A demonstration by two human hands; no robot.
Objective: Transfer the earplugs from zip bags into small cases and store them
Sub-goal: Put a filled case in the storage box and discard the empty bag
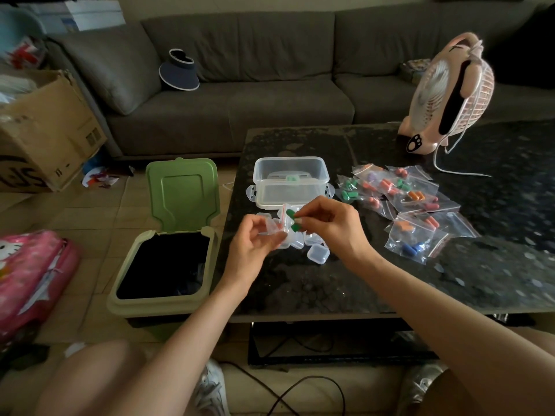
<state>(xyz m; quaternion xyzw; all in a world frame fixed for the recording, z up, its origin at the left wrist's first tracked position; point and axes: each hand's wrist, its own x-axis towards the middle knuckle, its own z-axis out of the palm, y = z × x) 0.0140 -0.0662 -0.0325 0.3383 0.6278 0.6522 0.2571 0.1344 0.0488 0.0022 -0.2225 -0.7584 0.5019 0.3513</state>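
Two green earplugs (290, 213) were pinched by the right hand (330, 226), just above the dark table (330, 283). The left hand (252, 249) gripped a little zip bag (274, 229) right beside them. Small clear cases (318, 253) lay under the hands. Behind them stood a clear box (289, 181). More bags of earplugs (414, 199) lay to the right.

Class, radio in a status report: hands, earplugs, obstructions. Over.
Left hand grips zip bag. Right hand pinches green earplugs. Small cases beneath hands, nothing blocking.
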